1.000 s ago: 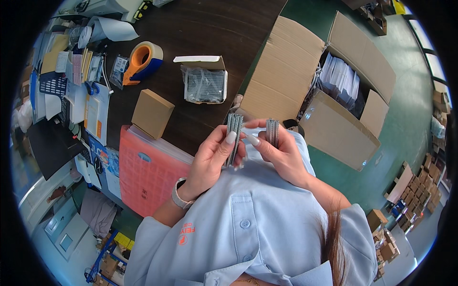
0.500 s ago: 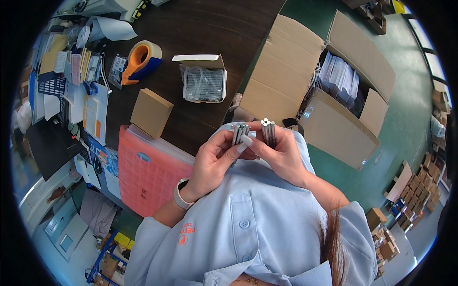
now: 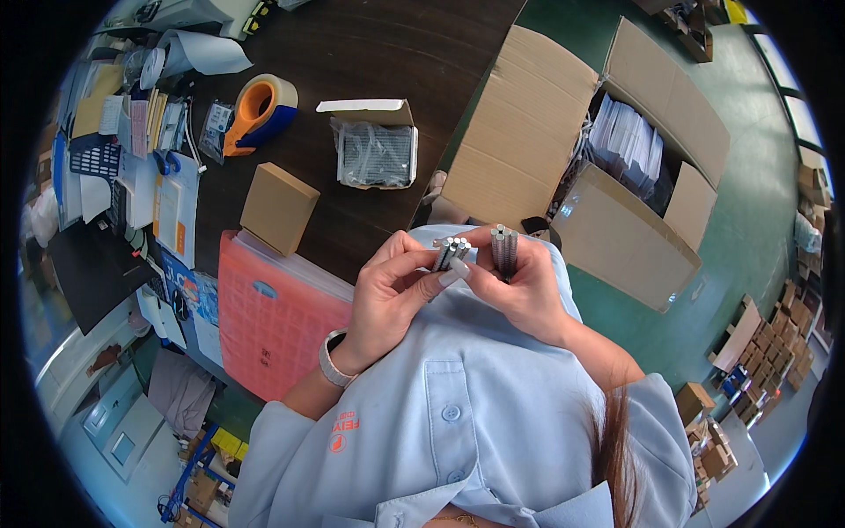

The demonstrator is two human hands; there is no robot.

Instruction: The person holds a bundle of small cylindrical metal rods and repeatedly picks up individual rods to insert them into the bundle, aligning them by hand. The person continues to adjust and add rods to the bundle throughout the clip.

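Note:
My left hand (image 3: 393,286) is closed on a small bundle of thin silvery metal rods (image 3: 451,253), their round ends turned up. A second bundle of similar ribbed rods (image 3: 505,250) stands upright in my right hand (image 3: 532,286), held by its fingers. My right thumb reaches across to the left bundle and touches it beside the left thumb. Both hands are close together in front of my blue shirt. The lower ends of the rods are hidden by my fingers. On the dark table, a small white carton (image 3: 414,165) holds a plastic bag (image 3: 370,151) over rows of grey pieces.
A brown box (image 3: 280,209) lies beside a pink plastic folder (image 3: 282,317) at left. Farther back is an orange and blue tape dispenser (image 3: 255,114). To the right, a large open carton (image 3: 629,238) with white packets (image 3: 625,145) stands by the table's edge (image 3: 458,132).
The rods in my left hand have shifted and tilted, with their ends now more evenly gathered. The right bundle has moved slightly right and down; its rod ends look differently arranged.

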